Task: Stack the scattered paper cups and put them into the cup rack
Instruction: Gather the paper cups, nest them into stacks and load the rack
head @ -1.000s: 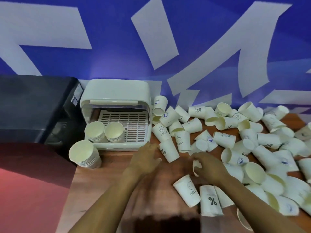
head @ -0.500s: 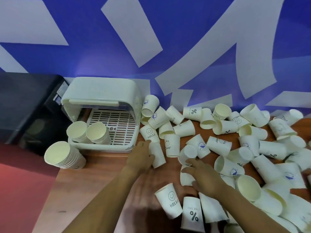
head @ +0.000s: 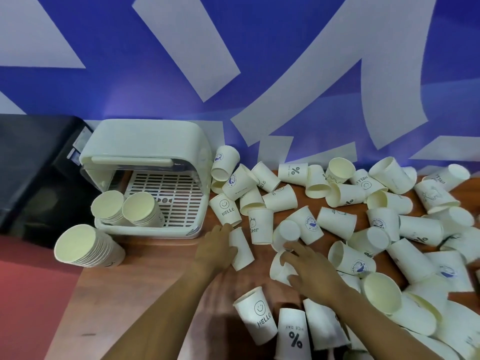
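Cup rack (head: 145,157) sitting at the back left of the wooden worktop (head: 145,289), its lid raised, against a blue-and-white wall (head: 259,61). Two stacks of cups (head: 127,207) lying tilted inside the rack on its slatted floor, mouths facing the camera. A third stack (head: 85,246) leaning just in front of the rack's left corner, at the worktop edge. Loose paper cups (head: 337,203) lying scattered to the right of the rack — most on their sides, some touching or overlapping, printed with "HELLO", "%" or small blue marks. Left hand (head: 215,249) reaching in just right of the rack's front corner, its fingers (head: 225,230) curling round a plain cup (head: 241,252) that is lying on its side on the worktop. Right hand (head: 309,270) lying further right of the rack, palm down, fingers spread and fairly straight, resting over another tipped cup (head: 278,267) — cannot tell whether it is gripping that cup or only touching it. A "HELLO" cup (head: 255,320) and a "%" cup (head: 293,333) lying nearest the camera, well in front of the rack, between the two forearms. A dark box-like object (head: 33,172) standing left of the rack.
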`<state>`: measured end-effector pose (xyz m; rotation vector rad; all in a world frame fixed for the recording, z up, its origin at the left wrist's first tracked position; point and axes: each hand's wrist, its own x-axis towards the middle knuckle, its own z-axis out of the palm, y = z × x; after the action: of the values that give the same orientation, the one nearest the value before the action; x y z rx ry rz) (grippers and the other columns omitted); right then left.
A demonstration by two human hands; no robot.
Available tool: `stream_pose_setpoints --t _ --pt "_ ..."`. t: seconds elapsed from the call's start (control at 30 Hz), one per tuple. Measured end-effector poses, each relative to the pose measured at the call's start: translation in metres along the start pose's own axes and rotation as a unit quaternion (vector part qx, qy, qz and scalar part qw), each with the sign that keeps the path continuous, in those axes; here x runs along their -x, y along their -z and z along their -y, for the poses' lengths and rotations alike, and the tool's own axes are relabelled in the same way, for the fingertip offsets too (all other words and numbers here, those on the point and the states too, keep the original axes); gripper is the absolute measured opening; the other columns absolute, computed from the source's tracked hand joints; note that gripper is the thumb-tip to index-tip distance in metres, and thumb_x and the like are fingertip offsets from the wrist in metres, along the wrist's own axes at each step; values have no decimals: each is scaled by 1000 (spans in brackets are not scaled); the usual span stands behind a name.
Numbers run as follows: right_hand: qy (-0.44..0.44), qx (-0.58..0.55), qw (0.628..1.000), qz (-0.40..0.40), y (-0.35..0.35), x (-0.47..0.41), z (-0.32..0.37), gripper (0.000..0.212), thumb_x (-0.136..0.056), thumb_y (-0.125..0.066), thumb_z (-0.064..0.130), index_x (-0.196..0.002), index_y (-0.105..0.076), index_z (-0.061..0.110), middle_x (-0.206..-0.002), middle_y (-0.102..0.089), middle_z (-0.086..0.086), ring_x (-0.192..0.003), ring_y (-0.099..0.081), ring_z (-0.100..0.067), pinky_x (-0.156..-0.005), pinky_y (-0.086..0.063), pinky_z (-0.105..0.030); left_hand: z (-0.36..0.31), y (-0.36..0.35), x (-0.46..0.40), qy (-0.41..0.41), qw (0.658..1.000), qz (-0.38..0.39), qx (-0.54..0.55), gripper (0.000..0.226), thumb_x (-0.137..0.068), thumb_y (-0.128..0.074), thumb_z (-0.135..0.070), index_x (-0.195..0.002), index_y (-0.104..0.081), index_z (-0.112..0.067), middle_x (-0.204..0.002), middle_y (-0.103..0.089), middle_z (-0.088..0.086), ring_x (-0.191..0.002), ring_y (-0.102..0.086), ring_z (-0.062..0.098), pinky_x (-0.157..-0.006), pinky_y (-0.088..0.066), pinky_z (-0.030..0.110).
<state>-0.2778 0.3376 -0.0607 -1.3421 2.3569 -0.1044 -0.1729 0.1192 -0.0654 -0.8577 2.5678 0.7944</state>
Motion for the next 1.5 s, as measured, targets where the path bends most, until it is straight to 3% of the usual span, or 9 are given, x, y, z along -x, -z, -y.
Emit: stream_pose_setpoints --t 0.3,0.53,0.7,0.83,0.93,1.1,1.3,1.5 --pt "7 6 1000 -30 13 11 16 23 -90 -50 35 -107 -59 23 -131 -45 7 -106 -51 -15 -76 -37 -26 8 18 30 -61 997 -11 44 36 -94 -46 -17 -130 -50 -18 -136 -52 4 -119 -52 20 -93 -41 27" --pt "-25 3 996 -90 34 13 48 19 -92 -49 32 -106 -60 27 -107 -59 9 -93 -53 -9 -75 -44 -24 27 47 64 -86 991 -83 63 22 -86 -59 -17 -107 -60 -22 -104 -61 -5 -95 -58 14 -74 -45 26" --pt "-35 7 992 -120 34 11 73 20 -91 -49 29 -106 -63 26 -102 -64 6 -91 -55 -11 -70 -42 -24 54 56 85 -79 990 -105 60 21 -84 -55 -18 -103 -62 -23 -105 -67 -5 -95 -60 16 -71 -44 26" --pt "-38 4 993 -113 44 -1 97 21 -93 -46 29 -107 -62 25 -105 -63 6 -94 -56 -13 -75 -44 -27 73 77 97 -81 988 -119 62 18 -85 -51 -17 -98 -61 -25 -102 -66 -6 -91 -58 14 -68 -40 25" --pt "-44 -40 991 -121 53 -14 119 20 -93 -48 27 -106 -64 24 -103 -64 6 -94 -58 -14 -80 -47 -31 87 100 103 -100 984 -135 53 17 -85 -52 -17 -98 -62 -23 -103 -64 -6 -94 -58 14 -74 -45 28" --pt "-34 -68 988 -133 64 -34 159 17 -93 -50 27 -101 -65 23 -98 -65 7 -87 -60 -13 -73 -50 -36 113 133 109 -130 974 -187 15 22 -87 -55 -16 -105 -66 -21 -106 -58 -4 -100 -53 16 -77 -43 28" --pt "-21 -87 981 -171 77 -51 204 12 -91 -53 23 -89 -63 17 -86 -65 3 -77 -56 -11 -66 -45 -29 140 170 110 -127 968 -216 4 19 -86 -54 -17 -101 -64 -23 -102 -59 -6 -98 -53 17 -73 -44 30" --pt "-14 -101 976 -190 89 -68 235 10 -86 -55 17 -91 -64 17 -91 -65 3 -81 -58 -11 -72 -49 -28 170 211 106 -107 955 -275 -31 21 -88 -55 -20 -107 -63 -25 -106 -61 -7 -98 -55 16 -72 -44 29"
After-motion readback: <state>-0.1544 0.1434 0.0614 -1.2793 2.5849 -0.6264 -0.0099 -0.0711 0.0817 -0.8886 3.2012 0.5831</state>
